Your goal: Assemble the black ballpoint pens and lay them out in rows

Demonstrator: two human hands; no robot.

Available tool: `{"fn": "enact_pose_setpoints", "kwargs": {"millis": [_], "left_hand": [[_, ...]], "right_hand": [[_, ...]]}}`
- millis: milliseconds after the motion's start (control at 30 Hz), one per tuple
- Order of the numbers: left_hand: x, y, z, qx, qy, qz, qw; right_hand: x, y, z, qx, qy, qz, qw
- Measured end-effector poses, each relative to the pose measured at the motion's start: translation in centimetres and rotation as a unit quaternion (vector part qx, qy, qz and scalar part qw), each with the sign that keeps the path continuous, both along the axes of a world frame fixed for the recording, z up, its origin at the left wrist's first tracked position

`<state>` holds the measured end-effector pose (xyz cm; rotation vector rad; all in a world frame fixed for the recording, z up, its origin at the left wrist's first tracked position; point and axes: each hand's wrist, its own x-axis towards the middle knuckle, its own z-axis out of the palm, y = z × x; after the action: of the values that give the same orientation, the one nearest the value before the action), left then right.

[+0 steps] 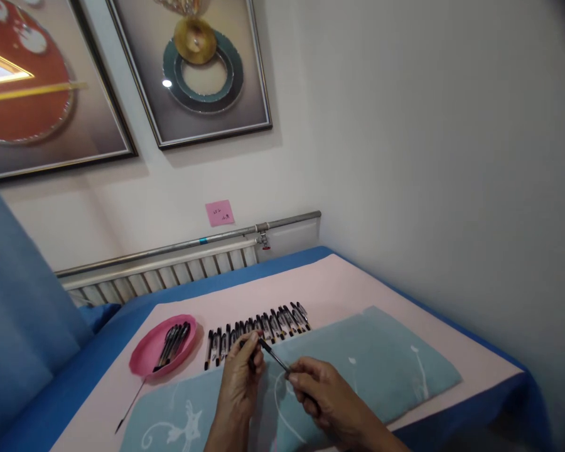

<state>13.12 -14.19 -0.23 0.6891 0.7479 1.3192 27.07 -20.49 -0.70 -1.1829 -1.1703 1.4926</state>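
A slim dark pen [275,356] slants between my two hands above the blue-green mat [371,351]. My left hand [240,376] is closed, its thumb and fingers pinching at the pen's upper end; something dark also shows inside its curled fingers, too covered to name. Lower down and to the right, my right hand [327,395] grips the other end of the pen, with a dark piece partly visible under its fingers. Just beyond my left hand lies a row of black-capped pens [238,333], side by side on the pink sheet.
A pink dish [141,358] at the left holds several dark pens [173,344]. A thin dark stick [130,407] lies in front of it. White drawings mark the mat. Blue cloth [530,389] edges the table; a radiator [169,274] and wall stand behind. A blue curtain [23,314] hangs left.
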Motion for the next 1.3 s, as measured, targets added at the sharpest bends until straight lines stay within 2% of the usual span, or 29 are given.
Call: {"fn": "enact_pose_setpoints", "kwargs": {"millis": [100,233,367,467,533,567,633,700,767,833,900,1000,1100,1167,1300], "left_hand": [[0.1,1.1,-0.5,-0.019,0.002,0.037,0.999],[0.4,2.0,-0.4,-0.029,0.008,0.08,0.996],[1.0,2.6,-0.2,-0.039,-0.011,0.091,0.995],[1.4,3.1,-0.6,-0.048,-0.006,0.087,0.995],[1.7,3.4,-1.0,-0.049,0.002,0.076,0.996],[1.7,3.5,-1.1,-0.047,0.006,0.067,0.997],[1.8,3.7,-1.3,-0.042,0.008,0.047,0.998],[1.8,3.8,-1.2,-0.031,0.004,0.023,0.999],[1.7,4.0,-0.9,-0.021,-0.001,0.002,1.0],[1.8,4.4,-0.6,-0.017,0.002,-0.01,1.0],[1.9,5.2,-0.1,-0.024,0.012,-0.012,1.0],[1.9,7.3,0.5,-0.034,0.019,0.003,0.999],[1.3,9.9,0.9,-0.041,-0.008,0.028,0.999],[0.5,11.8,1.1,-0.057,-0.044,0.042,0.997],[-1.0,14.9,0.8,-0.098,-0.116,0.096,0.984]], "right_hand": [[-0.1,1.0,-0.2,0.111,-0.134,-0.042,0.984],[-0.2,1.6,-0.3,0.227,-0.293,-0.08,0.925],[0.1,1.9,-1.1,0.32,-0.376,-0.098,0.864],[0.5,2.1,-1.6,0.344,-0.402,-0.105,0.842],[0.7,2.2,-1.7,0.325,-0.387,-0.117,0.855],[0.8,2.3,-1.6,0.299,-0.363,-0.124,0.874],[1.0,2.4,-1.2,0.207,-0.268,-0.116,0.934],[1.2,2.6,-0.7,0.071,-0.126,-0.061,0.988],[1.4,2.9,-0.2,-0.046,0.002,0.009,0.999],[1.7,3.4,0.1,-0.102,0.065,0.043,0.992],[1.9,4.0,0.2,-0.094,0.057,0.034,0.993],[2.3,5.2,0.4,0.016,-0.068,-0.023,0.997],[2.8,6.2,0.7,0.121,-0.198,-0.077,0.97],[3.2,6.9,0.9,0.133,-0.231,-0.089,0.96],[4.2,8.0,1.0,0.118,-0.248,-0.084,0.958]]}}
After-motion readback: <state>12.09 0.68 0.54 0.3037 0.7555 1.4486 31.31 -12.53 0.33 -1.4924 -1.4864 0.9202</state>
